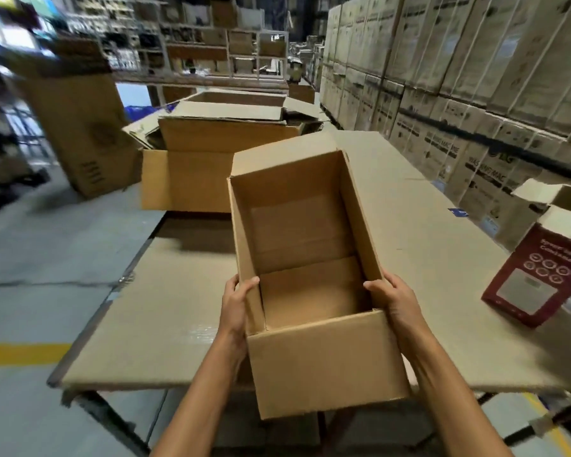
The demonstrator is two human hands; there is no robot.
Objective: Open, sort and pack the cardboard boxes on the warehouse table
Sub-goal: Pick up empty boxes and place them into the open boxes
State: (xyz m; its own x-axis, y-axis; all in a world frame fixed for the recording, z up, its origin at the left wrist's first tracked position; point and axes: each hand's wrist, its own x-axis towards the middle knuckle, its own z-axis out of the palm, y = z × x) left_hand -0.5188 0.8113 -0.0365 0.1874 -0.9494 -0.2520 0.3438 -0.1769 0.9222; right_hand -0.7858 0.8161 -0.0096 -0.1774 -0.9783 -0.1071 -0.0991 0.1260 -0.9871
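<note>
An open, empty brown cardboard box (304, 245) is held above the near part of the table (152, 311), tilted so its inside faces me. My left hand (234, 305) grips its left wall, thumb hooked over the rim. My right hand (396, 301) grips the right wall the same way. The box's near flap (323, 361) hangs down toward me. A red and white product carton (538, 275) with open top flaps stands at the table's right edge.
A larger open cardboard box (192, 166) piled with flattened cardboard sits at the table's far end. A tall carton (80, 127) leans on the floor to the left. Stacked cartons (475, 94) wall the right side. A yellow floor line (20, 352) runs at the left.
</note>
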